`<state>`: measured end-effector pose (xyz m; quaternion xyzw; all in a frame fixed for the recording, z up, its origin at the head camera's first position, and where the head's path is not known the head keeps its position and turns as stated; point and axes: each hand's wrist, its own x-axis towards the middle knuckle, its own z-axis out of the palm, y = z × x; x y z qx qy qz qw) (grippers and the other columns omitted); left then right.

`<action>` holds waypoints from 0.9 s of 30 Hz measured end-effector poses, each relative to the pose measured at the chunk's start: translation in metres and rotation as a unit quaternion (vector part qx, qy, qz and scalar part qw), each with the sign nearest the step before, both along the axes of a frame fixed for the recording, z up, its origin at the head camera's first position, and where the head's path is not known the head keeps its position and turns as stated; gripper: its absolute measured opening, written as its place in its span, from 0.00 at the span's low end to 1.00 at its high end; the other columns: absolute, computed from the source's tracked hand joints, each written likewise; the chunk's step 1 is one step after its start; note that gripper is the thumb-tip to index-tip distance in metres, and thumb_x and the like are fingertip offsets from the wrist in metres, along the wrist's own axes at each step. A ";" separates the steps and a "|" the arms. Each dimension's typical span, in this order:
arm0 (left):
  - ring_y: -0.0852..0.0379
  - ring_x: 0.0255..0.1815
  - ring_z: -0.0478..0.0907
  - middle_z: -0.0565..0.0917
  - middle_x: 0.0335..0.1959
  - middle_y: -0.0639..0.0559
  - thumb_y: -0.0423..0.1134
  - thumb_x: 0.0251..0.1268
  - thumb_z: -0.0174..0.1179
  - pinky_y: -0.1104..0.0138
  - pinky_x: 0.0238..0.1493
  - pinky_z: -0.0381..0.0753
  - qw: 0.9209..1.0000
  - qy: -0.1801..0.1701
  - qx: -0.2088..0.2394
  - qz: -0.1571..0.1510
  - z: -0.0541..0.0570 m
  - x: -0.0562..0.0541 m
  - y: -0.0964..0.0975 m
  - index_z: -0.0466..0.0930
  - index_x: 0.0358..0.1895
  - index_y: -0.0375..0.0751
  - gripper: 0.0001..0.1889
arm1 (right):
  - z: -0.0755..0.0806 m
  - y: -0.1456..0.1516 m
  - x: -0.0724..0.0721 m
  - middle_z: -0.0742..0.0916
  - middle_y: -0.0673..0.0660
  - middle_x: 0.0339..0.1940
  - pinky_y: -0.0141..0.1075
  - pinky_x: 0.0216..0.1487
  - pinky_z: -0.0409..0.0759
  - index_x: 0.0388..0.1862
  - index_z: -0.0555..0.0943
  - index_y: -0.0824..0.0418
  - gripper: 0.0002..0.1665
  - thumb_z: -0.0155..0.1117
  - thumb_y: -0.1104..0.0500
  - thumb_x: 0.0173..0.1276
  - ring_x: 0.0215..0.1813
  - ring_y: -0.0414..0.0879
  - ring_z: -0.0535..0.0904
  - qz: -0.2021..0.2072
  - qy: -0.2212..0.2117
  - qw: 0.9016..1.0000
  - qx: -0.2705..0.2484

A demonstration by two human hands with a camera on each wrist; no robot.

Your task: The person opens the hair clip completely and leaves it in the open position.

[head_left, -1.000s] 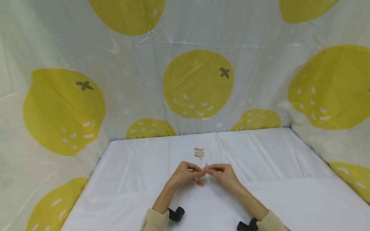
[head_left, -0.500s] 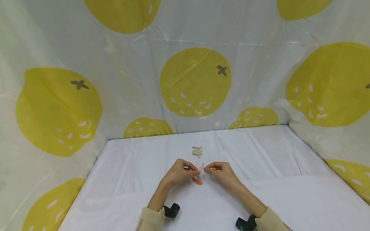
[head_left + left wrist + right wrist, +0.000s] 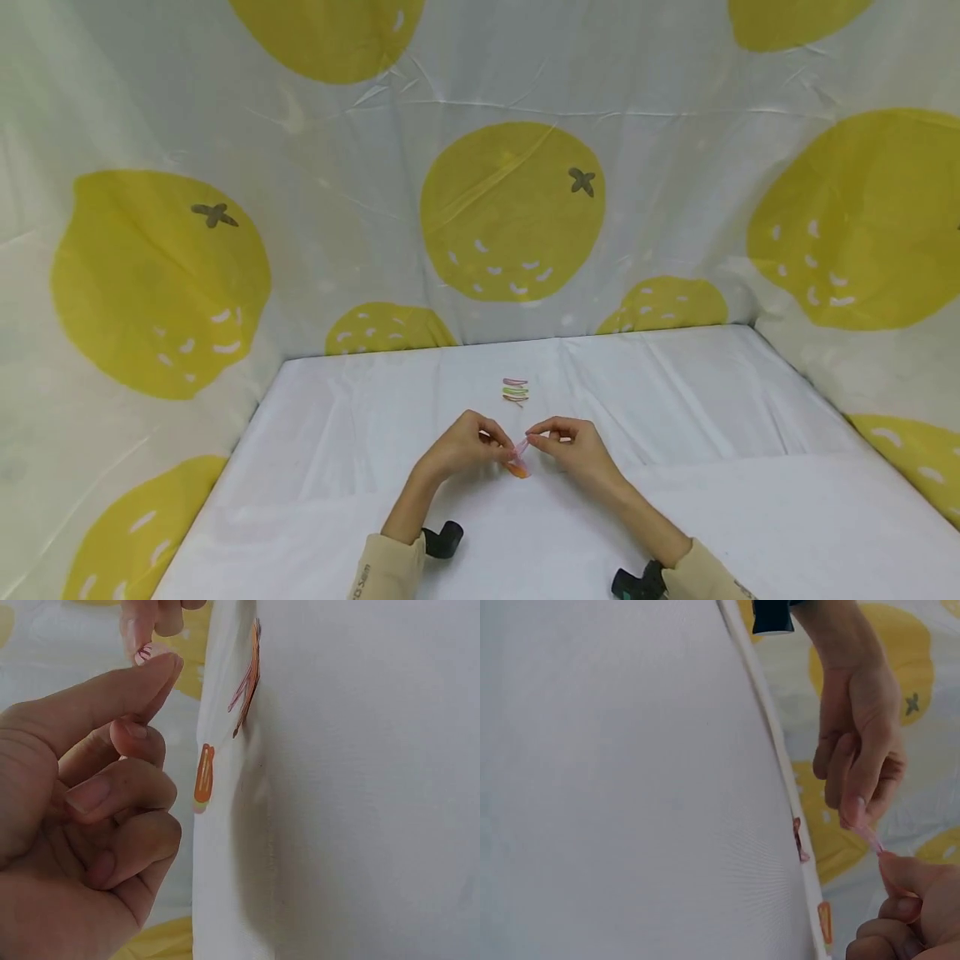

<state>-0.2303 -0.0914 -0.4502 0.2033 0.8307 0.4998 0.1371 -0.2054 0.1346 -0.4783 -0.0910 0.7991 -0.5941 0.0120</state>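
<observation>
A small pink snap hair clip is held up between my hands over the table. My left hand pinches its near end between thumb and forefinger. The fingertips of my right hand pinch the far end, as the right wrist view also shows on the pink clip. In the left wrist view my left hand partly hides the clip. Orange and pink clips lie on the table just below the hands, partly covered by the left fingers.
Behind the hands, several hair clips in pink, green and orange lie in a row on the white table cloth. Fabric with a lemon print hangs behind and beside the table. Both wrists carry black camera mounts.
One second ago the hands were close together at the clip. Half a second ago the right fingertips were just apart from it. Now they hold its upper end, and it shows as separate strands.
</observation>
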 end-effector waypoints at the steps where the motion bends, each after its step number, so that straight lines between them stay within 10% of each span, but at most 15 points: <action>1: 0.63 0.28 0.74 0.88 0.30 0.48 0.31 0.58 0.74 0.72 0.31 0.72 1.000 0.002 0.005 0.005 0.001 0.000 0.000 0.91 0.33 0.34 0.04 | 0.001 0.000 0.001 0.81 0.50 0.24 0.27 0.26 0.69 0.42 0.91 0.59 0.09 0.76 0.56 0.66 0.23 0.35 0.69 -0.004 -0.002 1.000 0.001; 11: 0.64 0.24 0.67 0.80 0.26 0.54 0.36 0.57 0.77 0.74 0.29 0.65 0.994 0.012 0.072 0.082 0.001 -0.002 0.004 0.92 0.36 0.36 0.07 | -0.003 0.001 -0.001 0.88 0.60 0.31 0.28 0.29 0.70 0.40 0.91 0.62 0.10 0.75 0.56 0.67 0.28 0.34 0.72 -0.005 -0.014 1.000 0.008; 27: 0.63 0.23 0.65 0.72 0.19 0.56 0.32 0.53 0.78 0.74 0.24 0.61 0.982 0.110 -0.016 0.150 -0.005 0.005 0.025 0.89 0.28 0.36 0.06 | -0.001 0.002 -0.001 0.78 0.49 0.17 0.26 0.22 0.60 0.32 0.90 0.59 0.03 0.75 0.61 0.65 0.16 0.31 0.61 -0.032 0.003 0.999 0.034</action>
